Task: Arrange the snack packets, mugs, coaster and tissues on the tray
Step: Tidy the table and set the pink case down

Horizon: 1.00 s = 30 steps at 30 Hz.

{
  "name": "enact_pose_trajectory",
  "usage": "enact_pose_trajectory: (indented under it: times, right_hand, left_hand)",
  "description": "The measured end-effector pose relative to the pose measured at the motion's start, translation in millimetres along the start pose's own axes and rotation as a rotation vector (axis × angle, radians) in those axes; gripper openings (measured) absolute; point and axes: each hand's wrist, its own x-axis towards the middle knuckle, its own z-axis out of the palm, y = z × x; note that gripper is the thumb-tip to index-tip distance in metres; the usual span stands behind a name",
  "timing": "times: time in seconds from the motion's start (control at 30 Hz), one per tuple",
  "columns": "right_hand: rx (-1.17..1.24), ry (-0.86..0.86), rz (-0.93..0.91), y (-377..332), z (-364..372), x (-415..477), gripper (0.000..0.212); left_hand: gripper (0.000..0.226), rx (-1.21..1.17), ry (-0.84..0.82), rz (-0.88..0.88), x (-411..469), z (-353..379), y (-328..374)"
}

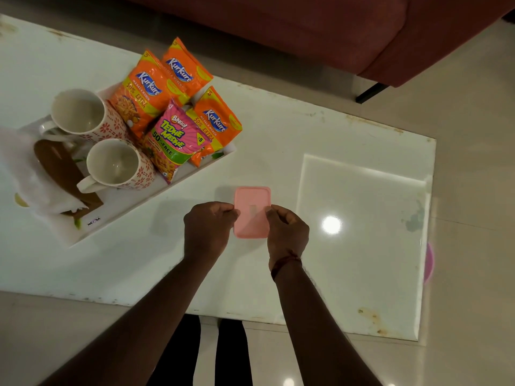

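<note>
We are looking down on a white surface (278, 129) carrying a white tray (117, 210) at the left. The tray is already holding four snack packets (172, 107) at its far end, two patterned mugs (111, 162) in the middle, and a brown coaster (60, 168) lying partly under white tissues (25, 168) at its near end. Well apart from the tray, we are holding a small pink lid-like piece (252, 211) between both hands — left hand (207, 227) and right hand (287, 232) are each pinching a long edge, fingers closed on it. Whether it is resting on the surface or raised just above it, we cannot tell. Both forearms are reaching forward, wrists roughly level, knuckles up. The risks, in our judgement: the light edge pinch is letting the piece slip, or a crowded tray is offering no flat spot, so a nudged mug is tipping the leaning packets.
</note>
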Motion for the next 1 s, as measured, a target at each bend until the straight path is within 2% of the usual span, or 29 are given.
enact_pose_trajectory:
  times: [0.17,0.3,0.5,0.6,0.7,0.83,0.9,1.0]
  right_hand:
    - [-0.002,-0.011,0.002,3.2,-1.5,3.6,0.006]
    - [0.021,-0.042,0.038,4.8,-3.0,6.3,0.007]
    - [-0.011,-0.071,0.015,3.0,-1.4,5.6,0.009]
    - [-0.025,-0.085,0.047,-1.2,-3.7,3.9,0.006]
    - [0.003,-0.185,0.161,-9.5,-11.8,10.6,0.004]
    - [0.025,-0.311,0.224,-21.4,-15.3,28.4,0.006]
    - [0.05,-0.329,0.242,-28.4,-13.2,35.9,0.011]
    - [0.118,-0.366,0.288,-37.1,-6.9,40.5,0.013]
  left_hand:
    - [0.019,0.008,-0.005,-0.041,4.1,1.7,-2.6]
    - [0.032,-0.006,-0.047,-0.11,9.0,5.3,-6.6]
    - [0.023,0.07,-0.085,-0.065,11.8,8.2,-3.9]
    - [0.027,0.04,-0.158,-0.161,18.9,3.7,1.6]
    - [0.023,-0.022,-0.255,-0.274,28.5,-6.9,10.5]
    - [0.041,0.097,-0.308,-0.197,45.5,-10.4,16.8]
    - [0.047,0.022,-0.301,-0.227,50.8,-8.9,15.8]
    - [0.034,-0.292,-0.258,-0.326,50.6,-4.9,14.4]
